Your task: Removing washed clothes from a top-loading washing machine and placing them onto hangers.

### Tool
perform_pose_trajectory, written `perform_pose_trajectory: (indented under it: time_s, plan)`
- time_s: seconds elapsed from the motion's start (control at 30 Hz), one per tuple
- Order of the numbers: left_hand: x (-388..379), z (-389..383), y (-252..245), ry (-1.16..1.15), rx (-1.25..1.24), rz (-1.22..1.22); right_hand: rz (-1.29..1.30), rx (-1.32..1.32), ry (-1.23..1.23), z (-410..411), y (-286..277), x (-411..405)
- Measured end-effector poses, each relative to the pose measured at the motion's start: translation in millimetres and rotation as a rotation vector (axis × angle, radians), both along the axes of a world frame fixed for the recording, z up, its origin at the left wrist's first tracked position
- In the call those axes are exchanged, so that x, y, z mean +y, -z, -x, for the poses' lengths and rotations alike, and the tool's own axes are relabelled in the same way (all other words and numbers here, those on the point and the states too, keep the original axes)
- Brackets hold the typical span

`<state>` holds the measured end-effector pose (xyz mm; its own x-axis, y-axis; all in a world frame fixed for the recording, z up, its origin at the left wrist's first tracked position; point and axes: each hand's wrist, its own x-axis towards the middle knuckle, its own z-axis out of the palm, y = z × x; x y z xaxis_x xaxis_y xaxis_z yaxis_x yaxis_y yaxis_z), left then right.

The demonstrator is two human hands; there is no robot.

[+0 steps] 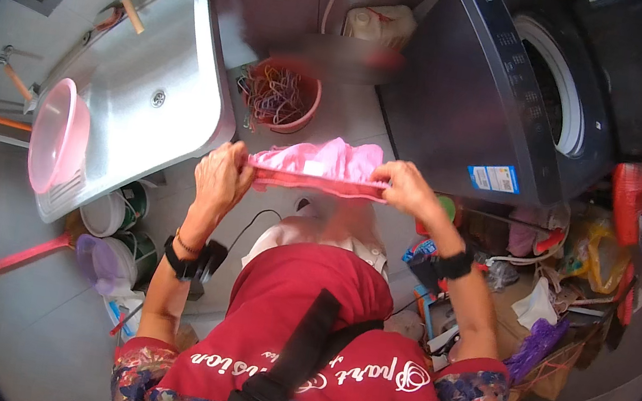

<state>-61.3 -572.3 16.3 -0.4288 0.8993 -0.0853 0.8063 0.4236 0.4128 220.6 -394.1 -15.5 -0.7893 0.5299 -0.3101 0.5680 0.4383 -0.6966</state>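
A pink cloth garment (326, 161) with a gathered edge and a small white label is stretched sideways in front of my body. My left hand (225, 172) grips one end of its banded edge, close to the front rim of the metal sink (150, 59). At the opposite end, my right hand (406, 186) pinches the same band between thumb and fingers. The band runs nearly straight between both hands, and the rest of the cloth bunches up beyond it. Some fingertips are hidden by the fabric.
A pink basin (59, 136) tilts on the sink's left end. Beyond the garment stands a red bucket (295, 123) of clothes hangers. A dark top-loading washing machine (465, 91) with its lid raised is at right. Buckets (104, 213), a pink-handled broom (24, 257) and piled bags (546, 349) flank me.
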Motion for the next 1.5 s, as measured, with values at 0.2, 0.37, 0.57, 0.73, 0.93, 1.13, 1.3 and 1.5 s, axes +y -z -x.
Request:
perform_pose_trajectory:
  time_s: [0.2,0.37,0.57,0.73,0.93,1.13,1.3,1.5]
  plan:
    - [-53,-24,16,0.099,-0.156,0.128,-0.039,0.062,-0.218,-18,13,-59]
    - [-59,-37,25,-0.052,-0.331,0.248,0.250,-0.201,-0.415,1,18,-39]
    - [-13,-31,30,-0.228,-0.843,0.404,0.563,-0.343,-0.580,61,51,35]
    - [21,-42,38,-0.109,-1.015,0.362,0.428,-0.243,-0.317,104,124,83]
    - [32,-55,60,-0.308,-1.239,0.403,0.396,-0.316,-0.272,184,262,140]
    - [33,-57,91,-0.407,-1.389,0.501,0.370,-0.259,-0.028,272,419,148]
    - [12,-55,124,-0.491,-1.577,0.483,0.397,-0.236,0.276,324,550,111]
    - [-39,-87,137,-0.904,-1.772,0.580,0.826,-0.072,0.754,360,607,72]
